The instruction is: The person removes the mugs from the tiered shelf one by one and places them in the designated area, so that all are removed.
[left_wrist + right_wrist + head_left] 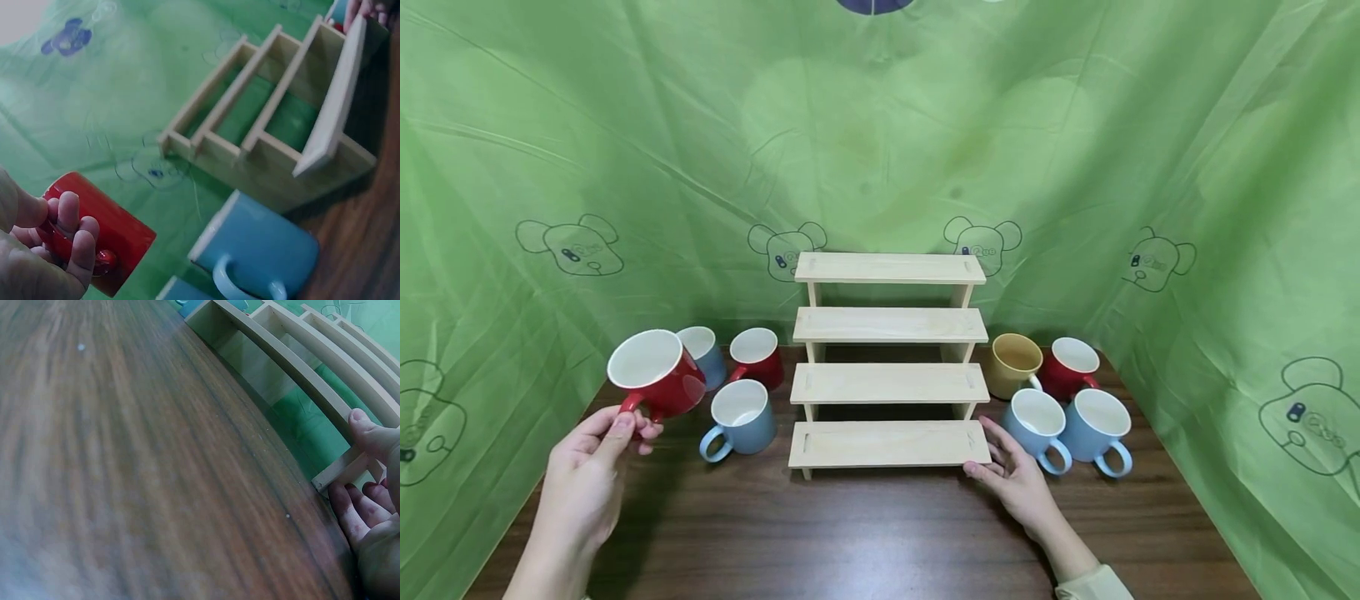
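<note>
My left hand (587,471) holds a red mug (673,387) by its handle, raised above the table at the left. The mug has a white inside; in the left wrist view the fingers curl through the handle of the red mug (119,225). A four-step wooden display stand (887,443) stands in the middle of the table. Gripping the right end of its lowest step is my right hand (1018,483). In the right wrist view the thumb (369,434) lies on the board's edge, with the other fingers around the side support.
Left of the stand are a near blue mug (748,421), a red mug (760,358) and a partly hidden blue mug (711,362). On the right stand a yellow mug (1003,379), a red mug (1060,375) and two blue mugs (1026,425). Green cloth (880,150) surrounds the brown table (850,542).
</note>
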Action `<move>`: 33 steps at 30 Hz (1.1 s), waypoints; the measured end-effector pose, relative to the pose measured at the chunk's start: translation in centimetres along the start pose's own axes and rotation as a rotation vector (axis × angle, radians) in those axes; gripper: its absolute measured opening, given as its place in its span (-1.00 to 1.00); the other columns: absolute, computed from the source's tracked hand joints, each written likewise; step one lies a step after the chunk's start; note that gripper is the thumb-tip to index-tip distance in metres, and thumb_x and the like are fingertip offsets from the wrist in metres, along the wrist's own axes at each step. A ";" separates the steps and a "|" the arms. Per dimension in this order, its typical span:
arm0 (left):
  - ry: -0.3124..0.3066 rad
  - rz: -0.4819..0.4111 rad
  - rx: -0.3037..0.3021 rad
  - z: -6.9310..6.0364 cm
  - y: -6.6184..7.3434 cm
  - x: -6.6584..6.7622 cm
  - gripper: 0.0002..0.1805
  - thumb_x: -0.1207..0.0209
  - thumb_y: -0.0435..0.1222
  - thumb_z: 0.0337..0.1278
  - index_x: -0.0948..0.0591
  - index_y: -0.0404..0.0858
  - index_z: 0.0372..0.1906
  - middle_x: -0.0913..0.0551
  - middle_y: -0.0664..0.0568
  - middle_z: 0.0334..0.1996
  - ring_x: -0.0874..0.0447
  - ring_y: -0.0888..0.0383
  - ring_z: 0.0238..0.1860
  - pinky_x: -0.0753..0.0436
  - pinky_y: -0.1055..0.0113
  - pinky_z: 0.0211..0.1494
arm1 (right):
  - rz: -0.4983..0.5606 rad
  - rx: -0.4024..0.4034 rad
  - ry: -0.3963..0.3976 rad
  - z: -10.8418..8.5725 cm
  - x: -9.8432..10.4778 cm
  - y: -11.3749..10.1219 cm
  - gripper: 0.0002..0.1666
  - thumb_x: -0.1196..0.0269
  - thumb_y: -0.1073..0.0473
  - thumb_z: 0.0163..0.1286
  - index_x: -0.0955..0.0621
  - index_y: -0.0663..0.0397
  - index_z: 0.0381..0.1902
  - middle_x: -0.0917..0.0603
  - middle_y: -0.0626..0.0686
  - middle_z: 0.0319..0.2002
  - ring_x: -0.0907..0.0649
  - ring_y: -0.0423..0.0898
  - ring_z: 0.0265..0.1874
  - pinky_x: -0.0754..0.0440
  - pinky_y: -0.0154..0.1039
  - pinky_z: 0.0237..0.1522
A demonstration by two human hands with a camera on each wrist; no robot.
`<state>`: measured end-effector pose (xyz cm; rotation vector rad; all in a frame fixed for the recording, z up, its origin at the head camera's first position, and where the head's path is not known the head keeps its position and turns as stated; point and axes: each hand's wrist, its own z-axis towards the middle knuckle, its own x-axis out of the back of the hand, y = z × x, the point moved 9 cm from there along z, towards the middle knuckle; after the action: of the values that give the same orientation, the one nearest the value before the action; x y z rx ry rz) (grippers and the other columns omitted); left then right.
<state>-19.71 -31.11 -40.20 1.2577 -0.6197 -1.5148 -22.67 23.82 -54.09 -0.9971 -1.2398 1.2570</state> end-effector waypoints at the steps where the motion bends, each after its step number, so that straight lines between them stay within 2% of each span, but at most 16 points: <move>1: 0.009 0.011 0.005 -0.1 -0.3 0.4 -0.78 0.00 -0.54 0.68 -0.66 -0.57 -0.03 -0.80 -0.11 -0.28 -0.81 0.13 -0.23 -0.72 0.40 -0.18 | -0.003 0.000 0.002 0.0 0.0 0.0 0.02 -0.47 0.46 0.41 -0.21 0.39 0.68 -0.42 0.51 0.50 -0.69 -0.32 0.23 -0.77 -0.31 0.08; 7: 0.050 0.049 0.036 -1.2 -1.8 1.9 -0.78 -0.03 -0.49 0.69 -0.65 -0.57 -0.02 -0.81 -0.09 -0.30 -0.80 0.14 -0.22 -0.71 0.41 -0.17 | -0.009 -0.026 0.007 -0.1 -0.1 0.0 0.01 -0.48 0.44 0.41 -0.24 0.32 0.69 -0.43 0.46 0.52 -0.68 -0.34 0.24 -0.75 -0.33 0.09; 12: 0.037 0.055 0.059 -1.9 -3.0 2.7 -0.77 -0.02 -0.48 0.70 -0.65 -0.56 0.00 -0.81 -0.08 -0.29 -0.79 0.16 -0.22 -0.72 0.42 -0.14 | -0.001 -0.042 0.006 0.0 0.1 0.2 0.02 -0.47 0.45 0.41 -0.24 0.28 0.70 -0.44 0.43 0.53 -0.68 -0.33 0.24 -0.76 -0.32 0.09; 23: 0.046 0.093 0.105 -2.5 -5.6 5.3 -0.76 -0.03 -0.45 0.71 -0.68 -0.52 -0.02 -0.80 -0.02 -0.29 -0.81 0.19 -0.19 -0.69 0.42 -0.14 | -0.005 -0.039 0.002 0.1 0.2 0.4 0.02 -0.48 0.44 0.42 -0.23 0.28 0.70 -0.41 0.39 0.56 -0.68 -0.33 0.25 -0.76 -0.31 0.10; 33: 0.042 0.127 0.134 -2.7 -7.6 6.4 -0.75 -0.03 -0.44 0.72 -0.67 -0.54 -0.04 -0.81 0.00 -0.29 -0.81 0.20 -0.18 -0.68 0.42 -0.16 | -0.004 -0.029 -0.007 0.1 0.1 0.4 0.01 -0.47 0.44 0.43 -0.23 0.29 0.70 -0.40 0.39 0.56 -0.67 -0.33 0.26 -0.75 -0.32 0.11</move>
<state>-19.62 -33.83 -50.18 1.3231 -0.7693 -1.3574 -22.81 23.93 -54.48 -1.0114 -1.2682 1.2435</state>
